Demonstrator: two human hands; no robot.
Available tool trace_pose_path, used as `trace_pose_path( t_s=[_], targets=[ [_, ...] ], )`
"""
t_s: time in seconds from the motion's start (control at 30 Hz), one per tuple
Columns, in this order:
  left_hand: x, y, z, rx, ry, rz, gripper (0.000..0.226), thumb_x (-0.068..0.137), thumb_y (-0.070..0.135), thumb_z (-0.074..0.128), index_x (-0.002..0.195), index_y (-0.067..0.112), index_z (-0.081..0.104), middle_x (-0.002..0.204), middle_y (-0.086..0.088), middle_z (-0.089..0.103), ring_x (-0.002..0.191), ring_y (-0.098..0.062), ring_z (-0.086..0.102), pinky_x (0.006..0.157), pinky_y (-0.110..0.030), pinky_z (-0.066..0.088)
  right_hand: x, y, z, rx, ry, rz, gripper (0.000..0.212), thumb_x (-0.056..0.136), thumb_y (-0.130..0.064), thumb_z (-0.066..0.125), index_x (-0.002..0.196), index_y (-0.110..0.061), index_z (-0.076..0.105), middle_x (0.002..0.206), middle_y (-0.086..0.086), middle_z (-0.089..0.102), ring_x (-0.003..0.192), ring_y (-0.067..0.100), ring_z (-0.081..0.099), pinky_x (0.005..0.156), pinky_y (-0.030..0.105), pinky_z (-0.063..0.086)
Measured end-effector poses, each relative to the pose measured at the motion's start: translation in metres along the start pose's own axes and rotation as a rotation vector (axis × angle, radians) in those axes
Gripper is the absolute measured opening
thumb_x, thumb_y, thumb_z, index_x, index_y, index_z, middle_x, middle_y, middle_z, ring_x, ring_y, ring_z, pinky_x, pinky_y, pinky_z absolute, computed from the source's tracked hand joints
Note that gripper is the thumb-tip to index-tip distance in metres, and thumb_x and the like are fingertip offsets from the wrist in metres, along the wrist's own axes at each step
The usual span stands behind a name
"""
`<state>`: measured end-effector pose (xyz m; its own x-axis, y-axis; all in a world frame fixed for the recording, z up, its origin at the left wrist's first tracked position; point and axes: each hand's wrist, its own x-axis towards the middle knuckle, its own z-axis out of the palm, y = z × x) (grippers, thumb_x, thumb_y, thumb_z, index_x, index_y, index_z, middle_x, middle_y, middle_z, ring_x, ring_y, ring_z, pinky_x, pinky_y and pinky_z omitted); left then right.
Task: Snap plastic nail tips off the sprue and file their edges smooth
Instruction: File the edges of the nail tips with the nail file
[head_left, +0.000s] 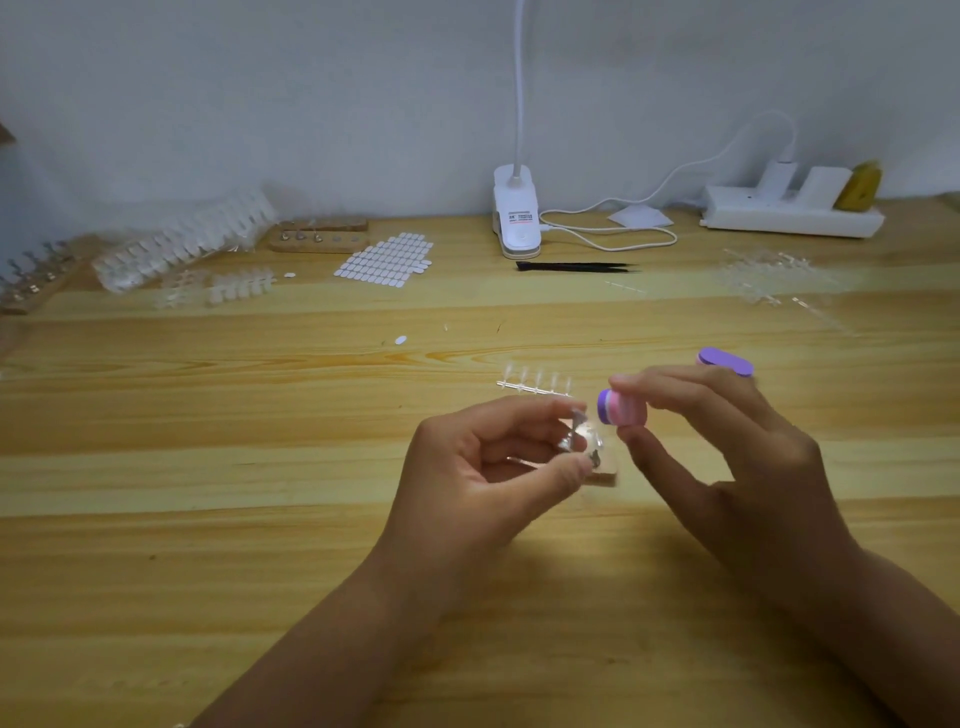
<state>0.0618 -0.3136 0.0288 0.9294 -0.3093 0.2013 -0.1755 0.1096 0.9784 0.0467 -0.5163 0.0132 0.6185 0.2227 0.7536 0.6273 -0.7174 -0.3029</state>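
So the person's got both hands up just over the wooden worktop (260, 467), near the middle. The left hand (483, 467) has its grip pinched, thumb and forefinger, on a little clear nail tip (584, 434). It's blurry and see-through, so I can't make out much more than some shiny bits and a small brownish piece just under it. The right hand (727, 447) has its grip pinched on a stubby pink and purple file (621, 408), thumb below and fingers on top, with its purple end pointing left, just beside the nail tip. I honestly can't tell if they're touching. Just behind the hands a sprue (535, 383) lies flat on the worktop with a few clear tips on it. A second purple file (727, 361) peeks out from behind the right hand. Farther back there's a white clip lamp (516, 218) with its cable looping right to a power strip (779, 215), and black tweezers (576, 266) just in front of the lamp. A sheet of white stickers (384, 258) sits left of that, bags of tips (182, 241) are at far left, and a pile of clear sprues (763, 275) at far right.
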Motion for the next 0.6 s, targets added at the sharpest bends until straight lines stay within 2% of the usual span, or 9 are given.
trace_pose_path(
  t_s=[0.13,0.33,0.47,0.6],
  targets=[
    [0.0015,-0.0022,-0.0001,-0.119,0.020,-0.057,0.024,0.088,0.000,0.066,0.106,0.014,0.074,0.089,-0.012,0.076,0.078,-0.025,0.074,0.066,-0.027,0.057,-0.0001,-0.0044,0.0010,-0.009,-0.007,-0.050,0.030,0.093,-0.012,0.064,0.122,-0.010,0.059,0.110,0.003,0.067,0.103,0.020,0.064,0.097,0.026,0.048],
    [0.0015,-0.0061,0.0027,-0.110,-0.032,-0.115,0.021,0.097,-0.004,0.050,0.096,0.002,0.070,0.085,-0.010,0.074,0.075,-0.023,0.072,0.063,-0.027,0.057,0.0005,-0.0025,-0.0013,-0.059,0.034,0.022,0.029,0.088,-0.003,0.068,0.117,-0.004,0.066,0.105,0.005,0.070,0.098,0.024,0.068,0.104,0.024,0.042],
    [0.0010,-0.0065,0.0035,-0.080,-0.045,-0.103,0.020,0.097,-0.001,0.051,0.091,-0.001,0.070,0.080,-0.008,0.071,0.071,-0.019,0.069,0.060,-0.027,0.055,0.0015,-0.0055,-0.0010,-0.037,0.025,-0.011,0.030,0.090,-0.005,0.067,0.119,-0.007,0.062,0.105,0.004,0.068,0.098,0.024,0.067,0.103,0.022,0.041],
    [0.0002,-0.0074,0.0029,-0.036,-0.066,-0.063,0.017,0.095,0.006,0.058,0.098,-0.001,0.073,0.081,-0.011,0.072,0.073,-0.018,0.069,0.062,-0.026,0.055,0.0015,-0.0123,-0.0010,0.045,-0.009,-0.095,0.028,0.092,-0.012,0.065,0.119,-0.009,0.061,0.110,0.004,0.065,0.103,0.017,0.063,0.097,0.023,0.047]
  ],
)
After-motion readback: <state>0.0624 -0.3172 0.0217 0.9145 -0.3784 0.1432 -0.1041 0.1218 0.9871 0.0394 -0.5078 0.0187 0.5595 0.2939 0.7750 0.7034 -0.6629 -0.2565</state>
